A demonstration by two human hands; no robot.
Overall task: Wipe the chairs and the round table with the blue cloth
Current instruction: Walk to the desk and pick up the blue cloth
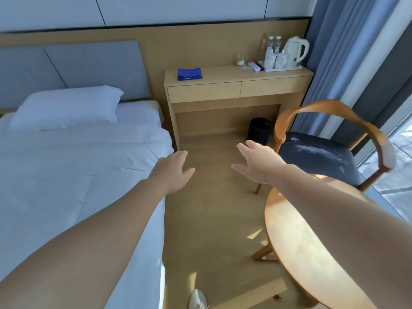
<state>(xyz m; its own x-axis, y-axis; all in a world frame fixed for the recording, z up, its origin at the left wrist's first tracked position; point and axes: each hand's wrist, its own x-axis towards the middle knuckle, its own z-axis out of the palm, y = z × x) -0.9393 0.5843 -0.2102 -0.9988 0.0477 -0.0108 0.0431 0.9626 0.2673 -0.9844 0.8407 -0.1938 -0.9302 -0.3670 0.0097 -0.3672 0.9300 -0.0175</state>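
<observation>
Far past the left hand (172,169) and right hand (256,162), both spread loose, the blue cloth (189,74) is laid on the surface (225,73).

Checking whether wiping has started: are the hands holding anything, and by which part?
Nothing is held. The left hand and right hand are open and empty; the blue cloth lies folded on the desk.

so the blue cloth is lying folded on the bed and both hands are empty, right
Not quite. The head view shows the blue cloth folded on the desk instead. The left hand and right hand are indeed empty.
</observation>
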